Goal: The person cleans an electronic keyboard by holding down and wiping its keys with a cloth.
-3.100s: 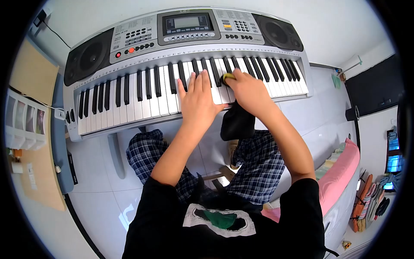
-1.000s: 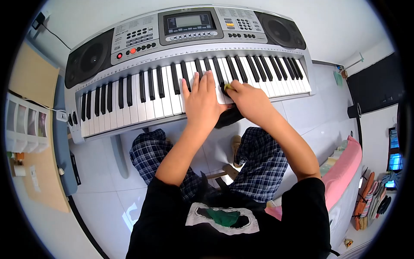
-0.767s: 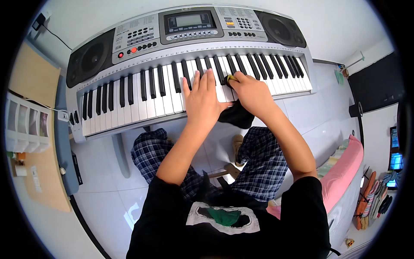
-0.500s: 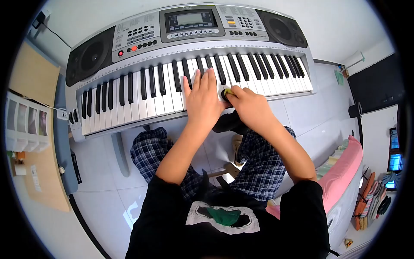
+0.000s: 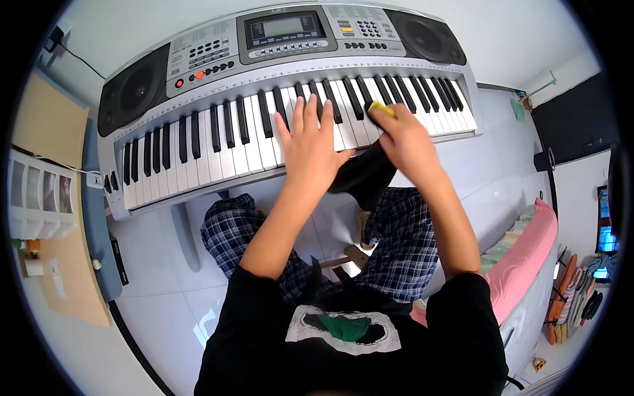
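My left hand [image 5: 309, 148] lies flat on the middle keys of a silver electronic keyboard [image 5: 198, 92], its fingers spread and nothing in it. To its right, my right hand [image 5: 411, 145] is closed on a black cloth [image 5: 373, 173] that looks like a sock. A yellow patch [image 5: 382, 109] of it pokes out by the fingertips, over the white and black keys. The rest of the cloth droops below the keyboard's front edge, between the two hands and above my knees. Whether the bunched end presses on the keys is hard to see.
Speakers flank the keyboard's control panel and screen [image 5: 284, 26]. At left is a wooden desk [image 5: 76, 277] with a white rack [image 5: 39, 191]. A pink cushion [image 5: 525, 257] lies on a bed at right. Folded clothes [image 5: 571, 300] stand beyond it.
My right hand has moved right and away from me across the keys, pulling the black cloth along. More of the cloth shows now. My left hand stays nearly in place, its fingers spread wider.
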Motion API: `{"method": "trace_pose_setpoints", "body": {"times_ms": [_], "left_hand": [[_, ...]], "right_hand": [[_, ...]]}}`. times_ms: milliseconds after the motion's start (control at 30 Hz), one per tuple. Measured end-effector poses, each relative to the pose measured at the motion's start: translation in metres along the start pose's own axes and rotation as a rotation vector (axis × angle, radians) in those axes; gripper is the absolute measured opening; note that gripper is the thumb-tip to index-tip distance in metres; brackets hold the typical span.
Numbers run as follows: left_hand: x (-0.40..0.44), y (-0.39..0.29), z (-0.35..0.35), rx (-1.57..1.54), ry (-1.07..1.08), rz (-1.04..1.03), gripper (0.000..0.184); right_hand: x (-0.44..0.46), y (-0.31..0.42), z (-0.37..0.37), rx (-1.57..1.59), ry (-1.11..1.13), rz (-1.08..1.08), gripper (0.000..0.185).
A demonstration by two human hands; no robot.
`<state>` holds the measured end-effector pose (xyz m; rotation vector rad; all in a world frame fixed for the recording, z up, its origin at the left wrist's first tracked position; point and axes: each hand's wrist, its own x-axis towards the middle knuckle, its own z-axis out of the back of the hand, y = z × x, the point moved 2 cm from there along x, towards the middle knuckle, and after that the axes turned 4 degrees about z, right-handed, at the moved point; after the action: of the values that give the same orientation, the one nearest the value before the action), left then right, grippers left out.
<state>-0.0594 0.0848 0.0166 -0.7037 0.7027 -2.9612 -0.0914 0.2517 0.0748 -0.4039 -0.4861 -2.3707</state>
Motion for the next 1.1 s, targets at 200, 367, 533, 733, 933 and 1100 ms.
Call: {"method": "trace_pose_setpoints", "body": {"times_ms": [200,367,533,733,933,1100], "left_hand": [[0.002,-0.017,-0.009,0.027,-0.015,-0.05,0.09],[0.005,-0.016,-0.013,0.02,0.042,-0.019,0.089],[0.005,-0.013,-0.015,-0.006,0.036,-0.035,0.087],[0.007,-0.009,-0.015,-0.032,0.032,-0.023,0.085],[0.005,-0.012,-0.016,0.019,0.039,-0.048,0.084],[0.006,-0.011,-0.016,0.026,0.062,-0.04,0.084]], "right_hand": [[0.056,-0.023,-0.009,-0.096,0.026,0.053,0.041],[0.082,-0.041,-0.051,-0.206,0.076,0.2,0.026],[0.081,-0.035,-0.059,-0.262,0.14,0.155,0.03],[0.068,-0.018,-0.049,-0.376,0.251,0.119,0.029],[0.077,-0.026,-0.056,-0.286,0.206,0.127,0.03],[0.074,-0.022,-0.061,-0.429,0.181,0.125,0.025]]}}
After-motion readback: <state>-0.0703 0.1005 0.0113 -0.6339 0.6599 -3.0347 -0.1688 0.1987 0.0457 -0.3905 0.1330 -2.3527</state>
